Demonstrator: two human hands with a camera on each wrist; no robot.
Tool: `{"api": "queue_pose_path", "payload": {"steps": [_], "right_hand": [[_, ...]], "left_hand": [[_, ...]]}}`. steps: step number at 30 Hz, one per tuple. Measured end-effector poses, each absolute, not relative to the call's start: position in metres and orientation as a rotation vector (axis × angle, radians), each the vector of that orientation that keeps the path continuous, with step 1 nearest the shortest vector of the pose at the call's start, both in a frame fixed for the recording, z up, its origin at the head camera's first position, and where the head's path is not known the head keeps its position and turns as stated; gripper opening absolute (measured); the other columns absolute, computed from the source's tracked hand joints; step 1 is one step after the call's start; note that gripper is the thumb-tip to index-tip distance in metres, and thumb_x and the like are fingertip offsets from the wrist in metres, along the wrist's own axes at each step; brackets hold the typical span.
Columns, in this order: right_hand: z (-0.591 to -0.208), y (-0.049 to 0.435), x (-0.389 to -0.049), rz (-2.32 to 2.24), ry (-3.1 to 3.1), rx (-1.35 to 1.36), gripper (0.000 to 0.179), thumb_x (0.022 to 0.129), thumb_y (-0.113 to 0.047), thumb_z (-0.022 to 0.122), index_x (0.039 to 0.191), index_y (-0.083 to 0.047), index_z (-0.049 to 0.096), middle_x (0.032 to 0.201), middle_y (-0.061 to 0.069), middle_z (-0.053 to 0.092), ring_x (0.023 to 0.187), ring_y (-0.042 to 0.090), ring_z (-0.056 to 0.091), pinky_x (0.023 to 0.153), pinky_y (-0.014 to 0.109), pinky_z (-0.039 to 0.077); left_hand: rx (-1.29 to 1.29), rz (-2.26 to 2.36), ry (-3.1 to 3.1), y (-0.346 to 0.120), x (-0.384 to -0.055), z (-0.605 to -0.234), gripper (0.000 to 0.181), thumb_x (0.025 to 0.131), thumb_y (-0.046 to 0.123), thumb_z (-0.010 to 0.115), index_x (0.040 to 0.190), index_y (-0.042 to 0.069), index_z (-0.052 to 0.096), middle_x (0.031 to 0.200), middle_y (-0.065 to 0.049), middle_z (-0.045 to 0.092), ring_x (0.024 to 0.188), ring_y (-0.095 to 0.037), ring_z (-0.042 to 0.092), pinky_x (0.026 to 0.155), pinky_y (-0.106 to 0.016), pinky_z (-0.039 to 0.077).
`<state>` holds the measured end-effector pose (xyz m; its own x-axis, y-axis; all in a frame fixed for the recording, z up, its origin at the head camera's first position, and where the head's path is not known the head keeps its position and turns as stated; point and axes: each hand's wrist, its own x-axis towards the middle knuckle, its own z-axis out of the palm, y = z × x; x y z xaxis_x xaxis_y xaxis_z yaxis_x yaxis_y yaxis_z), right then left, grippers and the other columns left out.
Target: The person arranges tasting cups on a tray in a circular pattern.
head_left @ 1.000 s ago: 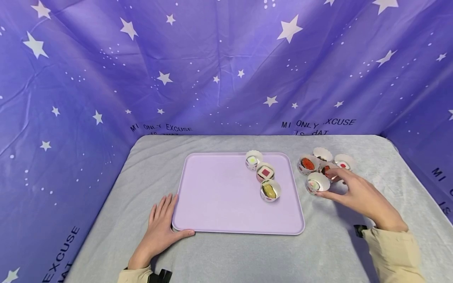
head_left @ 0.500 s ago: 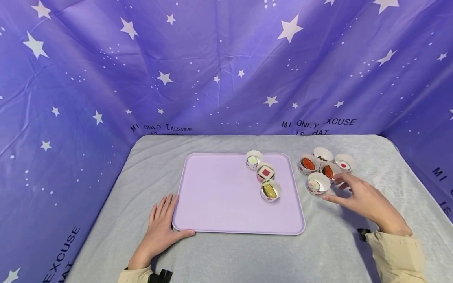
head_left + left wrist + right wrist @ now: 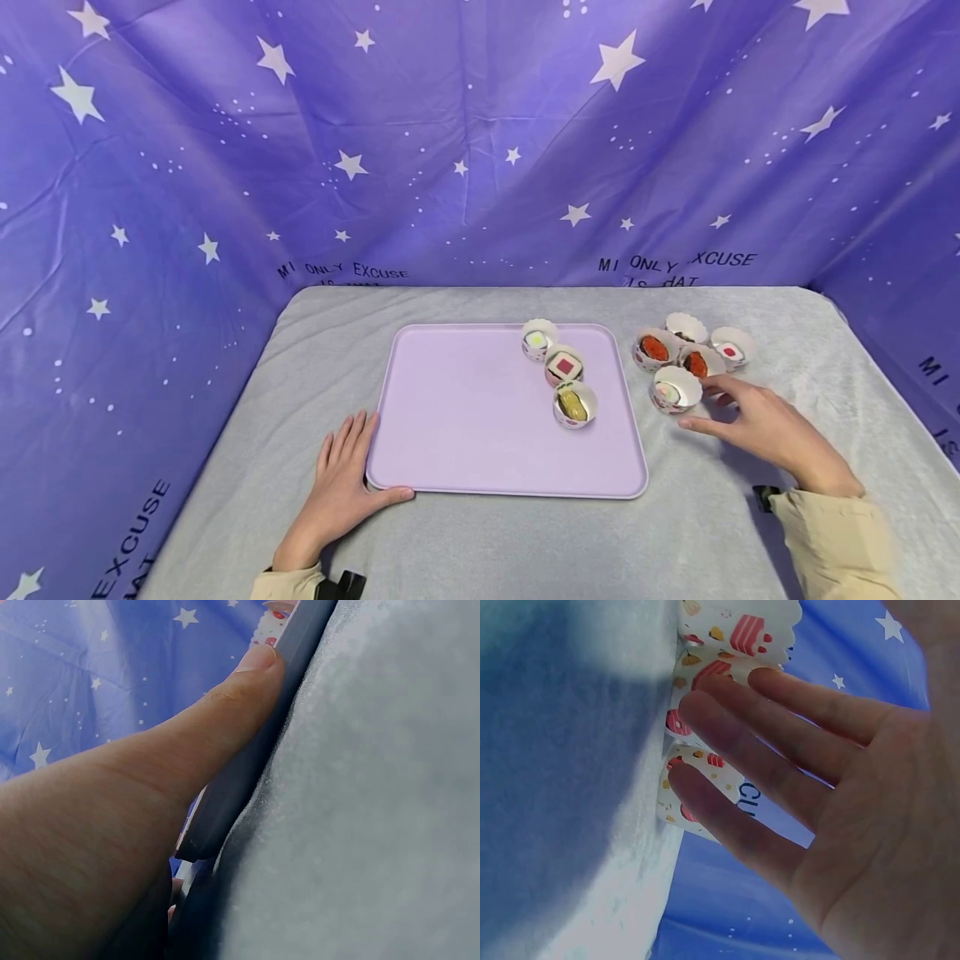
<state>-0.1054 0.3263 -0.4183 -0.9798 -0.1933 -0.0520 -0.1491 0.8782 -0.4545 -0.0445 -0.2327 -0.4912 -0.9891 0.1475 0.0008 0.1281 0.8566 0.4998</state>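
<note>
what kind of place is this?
Probably a makeshift recording booth: a purple star-print curtain hangs behind and on both sides of a grey cloth-covered table, with a lilac tray and paper cups holding sushi-like pieces.

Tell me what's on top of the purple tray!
Three paper cups: the farthest holds a white-and-green sushi piece, the middle a white piece with a red square, the nearest a yellow-green piece. They hide the purple tray beneath them.

I'm counting two hands [image 3: 336, 487], one tray [image 3: 472, 408], eight cups [image 3: 589, 406]: three sitting near the tray's right edge, five sitting past it.
</note>
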Motion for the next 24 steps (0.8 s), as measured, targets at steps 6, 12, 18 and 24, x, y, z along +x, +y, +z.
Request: {"api": "queue_pose_path", "payload": {"steps": [6, 12, 18, 24], "right_hand": [[-0.422, 0.323, -0.109, -0.709, 2.944, -0.294, 0.080, 0.079, -0.056, 0.078, 0.131, 0.002, 0.057, 0.103, 0.013, 0.068, 0.092, 0.029, 0.066, 0.077, 0.049, 0.052], [-0.424, 0.317, -0.114, -0.717, 2.965, -0.363, 0.076, 0.078, -0.051, 0.081, 0.127, 0.003, 0.059, 0.095, 0.008, 0.068, 0.087, 0.025, 0.065, 0.075, 0.046, 0.052], [-0.425, 0.311, -0.118, -0.691, 2.975, -0.376, 0.068, 0.078, -0.050, 0.081, 0.121, -0.002, 0.061, 0.092, 0.006, 0.069, 0.084, 0.023, 0.066, 0.075, 0.048, 0.052], [-0.428, 0.305, -0.122, -0.670, 2.998, -0.383, 0.077, 0.077, -0.052, 0.081, 0.125, 0.003, 0.058, 0.095, 0.013, 0.070, 0.086, 0.030, 0.066, 0.076, 0.053, 0.052]], "left_hand": [[0.211, 0.803, 2.982, -0.233, -0.044, -0.492, 0.124, 0.068, 0.073, 0.075, 0.160, 0.013, 0.017, 0.165, -0.017, 0.016, 0.152, -0.038, 0.008, 0.118, -0.060, 0.001], [0.208, 0.797, 2.981, -0.233, -0.044, -0.492, 0.125, 0.068, 0.073, 0.074, 0.160, 0.013, 0.017, 0.165, -0.017, 0.016, 0.152, -0.038, 0.008, 0.118, -0.060, 0.001], [0.204, 0.789, 2.983, -0.233, -0.045, -0.493, 0.125, 0.068, 0.075, 0.074, 0.160, 0.014, 0.016, 0.165, -0.017, 0.016, 0.152, -0.038, 0.007, 0.117, -0.060, 0.002], [0.204, 0.794, 2.986, -0.234, -0.045, -0.493, 0.125, 0.067, 0.074, 0.074, 0.160, 0.013, 0.016, 0.165, -0.017, 0.016, 0.152, -0.038, 0.008, 0.118, -0.060, 0.002]]}}
